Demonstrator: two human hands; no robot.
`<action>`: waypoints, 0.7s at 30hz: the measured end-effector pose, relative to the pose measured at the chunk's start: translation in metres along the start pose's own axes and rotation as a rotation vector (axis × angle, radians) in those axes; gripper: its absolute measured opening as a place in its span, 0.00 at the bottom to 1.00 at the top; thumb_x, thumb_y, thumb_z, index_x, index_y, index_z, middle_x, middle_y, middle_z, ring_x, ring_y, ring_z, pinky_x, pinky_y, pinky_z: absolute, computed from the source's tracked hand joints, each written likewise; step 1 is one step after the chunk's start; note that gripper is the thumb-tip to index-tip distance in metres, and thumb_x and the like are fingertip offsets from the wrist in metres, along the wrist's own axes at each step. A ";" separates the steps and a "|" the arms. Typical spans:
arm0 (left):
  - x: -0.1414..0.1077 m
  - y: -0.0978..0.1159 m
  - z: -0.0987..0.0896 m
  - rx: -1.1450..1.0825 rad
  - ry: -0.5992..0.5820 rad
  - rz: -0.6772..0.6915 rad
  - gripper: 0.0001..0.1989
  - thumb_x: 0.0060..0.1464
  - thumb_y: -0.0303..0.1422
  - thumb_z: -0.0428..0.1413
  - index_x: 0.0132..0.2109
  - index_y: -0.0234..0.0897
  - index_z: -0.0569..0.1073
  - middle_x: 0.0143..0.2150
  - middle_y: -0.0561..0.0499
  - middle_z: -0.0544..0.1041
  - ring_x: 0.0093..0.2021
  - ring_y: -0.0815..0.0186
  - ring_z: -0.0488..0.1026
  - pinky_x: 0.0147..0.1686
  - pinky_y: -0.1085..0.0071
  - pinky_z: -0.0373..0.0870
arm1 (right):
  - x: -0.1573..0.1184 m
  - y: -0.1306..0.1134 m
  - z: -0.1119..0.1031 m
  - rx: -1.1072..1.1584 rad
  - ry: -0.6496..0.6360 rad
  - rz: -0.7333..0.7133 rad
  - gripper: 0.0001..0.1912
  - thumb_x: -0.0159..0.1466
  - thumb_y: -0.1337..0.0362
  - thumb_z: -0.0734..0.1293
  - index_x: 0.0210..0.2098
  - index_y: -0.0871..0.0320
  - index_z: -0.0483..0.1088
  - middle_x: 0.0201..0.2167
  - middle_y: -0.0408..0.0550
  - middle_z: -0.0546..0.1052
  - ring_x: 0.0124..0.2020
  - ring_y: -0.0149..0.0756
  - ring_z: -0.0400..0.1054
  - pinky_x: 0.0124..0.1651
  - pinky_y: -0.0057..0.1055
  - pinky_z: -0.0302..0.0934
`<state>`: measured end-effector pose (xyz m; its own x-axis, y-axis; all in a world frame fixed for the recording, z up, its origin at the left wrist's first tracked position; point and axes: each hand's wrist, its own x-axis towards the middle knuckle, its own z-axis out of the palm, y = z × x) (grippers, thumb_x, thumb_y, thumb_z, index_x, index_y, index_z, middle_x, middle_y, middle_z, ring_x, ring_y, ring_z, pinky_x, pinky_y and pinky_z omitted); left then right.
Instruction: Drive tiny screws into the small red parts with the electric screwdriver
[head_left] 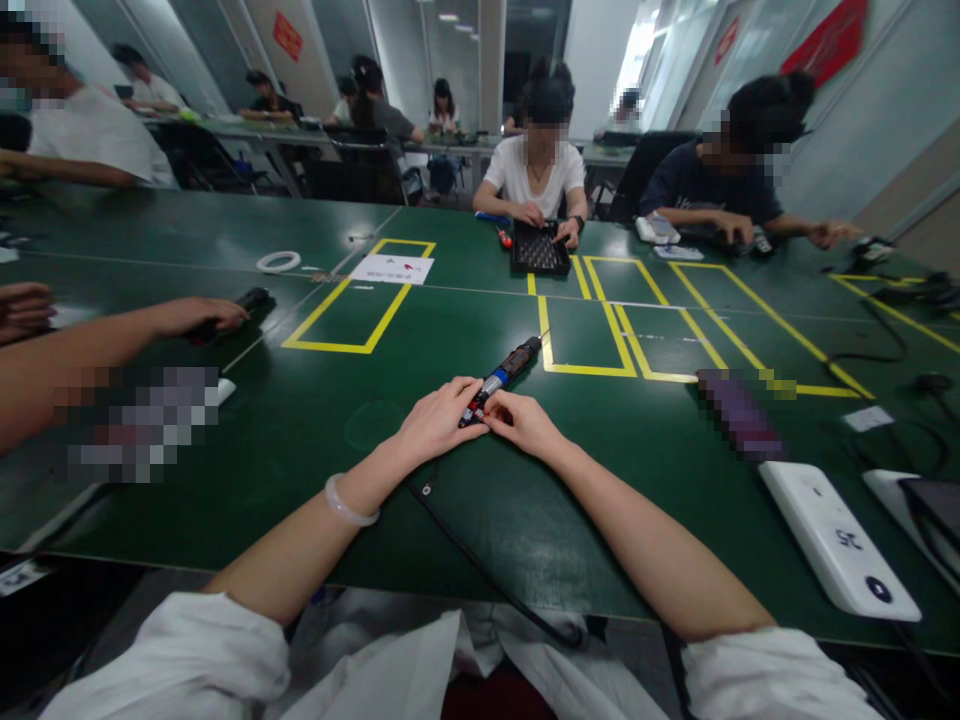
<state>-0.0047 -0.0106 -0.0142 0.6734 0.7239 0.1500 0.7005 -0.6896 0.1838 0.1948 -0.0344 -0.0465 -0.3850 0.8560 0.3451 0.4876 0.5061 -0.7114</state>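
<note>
A slim electric screwdriver [517, 360] lies slanted on the green table in front of me, its thin bit pointing away to the right. Blue, silver and red parts show along its black body, as if the casing is open. My left hand [437, 420] lies over its near end, fingers closed along the side and holding it against the table. Close by, my right hand [525, 425] pinches with thumb and forefinger at the red parts of that same end. Whatever small piece sits in this pinch is hidden by the fingers. Below my wrists a black cable [480, 560] runs to the table edge.
Yellow tape outlines [592, 370] mark the table [637, 530]. To my right lie a phone [739, 412] and a white power bank [840, 540]. At left, a neighbour's hand [202, 315] rests on a black object. Opposite, a person handles a black tray [540, 268]. A tape roll [278, 262] lies farther back.
</note>
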 end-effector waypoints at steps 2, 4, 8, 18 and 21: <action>0.000 0.000 0.000 0.013 -0.001 -0.007 0.33 0.59 0.47 0.52 0.66 0.39 0.56 0.63 0.42 0.63 0.55 0.53 0.69 0.49 0.61 0.70 | 0.000 -0.001 -0.001 0.004 0.001 0.010 0.05 0.64 0.63 0.64 0.34 0.58 0.66 0.27 0.41 0.71 0.26 0.29 0.64 0.32 0.25 0.56; 0.001 0.000 0.001 0.020 -0.007 -0.015 0.33 0.60 0.47 0.51 0.67 0.38 0.55 0.62 0.41 0.63 0.55 0.53 0.69 0.48 0.61 0.70 | -0.001 -0.002 -0.001 -0.001 0.005 0.014 0.05 0.65 0.63 0.64 0.34 0.58 0.66 0.27 0.41 0.71 0.26 0.29 0.63 0.32 0.25 0.56; 0.002 -0.001 0.001 0.023 -0.018 -0.037 0.32 0.61 0.46 0.50 0.67 0.40 0.54 0.61 0.41 0.64 0.54 0.54 0.70 0.46 0.62 0.70 | -0.002 -0.003 -0.002 -0.014 0.016 0.010 0.04 0.65 0.63 0.64 0.36 0.58 0.67 0.27 0.41 0.71 0.26 0.29 0.64 0.33 0.25 0.56; 0.001 -0.014 -0.006 0.076 -0.030 -0.110 0.32 0.61 0.46 0.50 0.68 0.42 0.55 0.62 0.42 0.62 0.56 0.53 0.67 0.47 0.62 0.69 | -0.004 0.001 -0.006 -0.027 0.034 0.037 0.04 0.64 0.65 0.63 0.39 0.57 0.68 0.30 0.42 0.73 0.28 0.30 0.65 0.34 0.25 0.57; -0.001 -0.033 -0.012 0.100 -0.044 -0.190 0.32 0.61 0.46 0.50 0.68 0.42 0.55 0.62 0.42 0.62 0.57 0.52 0.66 0.49 0.61 0.68 | -0.004 0.001 -0.006 -0.039 0.033 0.035 0.04 0.65 0.65 0.63 0.39 0.57 0.68 0.30 0.43 0.73 0.29 0.30 0.65 0.35 0.26 0.58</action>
<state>-0.0316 0.0116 -0.0090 0.5355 0.8408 0.0792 0.8340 -0.5413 0.1074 0.2015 -0.0364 -0.0445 -0.3412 0.8761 0.3407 0.5308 0.4787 -0.6994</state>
